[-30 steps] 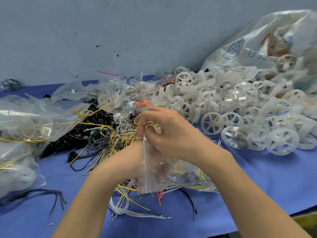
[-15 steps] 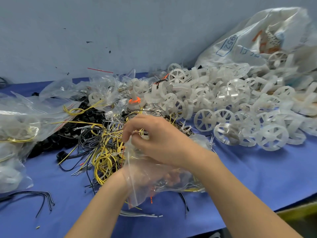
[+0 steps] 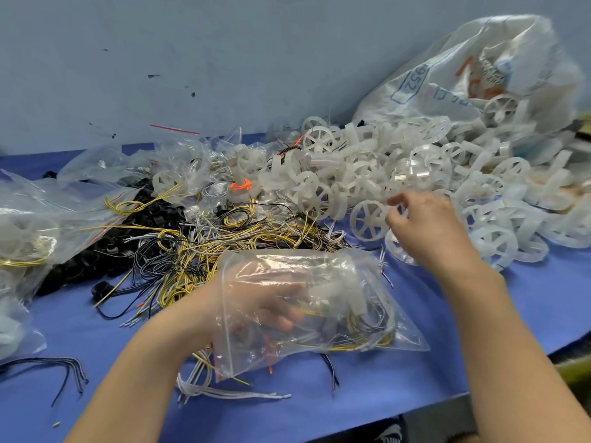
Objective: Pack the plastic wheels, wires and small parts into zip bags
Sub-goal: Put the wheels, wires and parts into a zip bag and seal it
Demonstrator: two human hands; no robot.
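Observation:
My left hand [image 3: 204, 298] grips a clear zip bag [image 3: 323, 318] at its mouth, low in the middle; the fingers show through the plastic. The bag holds yellow and white wires, a white wheel and small dark parts. My right hand [image 3: 428, 228] is off the bag and out at the pile of white plastic wheels [image 3: 399, 174], fingers apart beside one spoked wheel [image 3: 367, 220]. A tangle of yellow, black and white wires [image 3: 224, 244] lies behind the bag. Black small parts [image 3: 105, 251] are heaped to the left.
A big white sack [image 3: 479, 75] spills wheels at the back right. Filled clear bags [image 3: 25, 235] are stacked at the left. Loose white wires [image 3: 224, 393] and black wires [image 3: 64, 369] lie on the blue cloth [image 3: 447, 340]. The table's front edge runs along the lower right.
My right hand has let go of the bag's mouth and moved right and away to the wheel pile. The bag has dropped lower and now lies sideways in my left hand.

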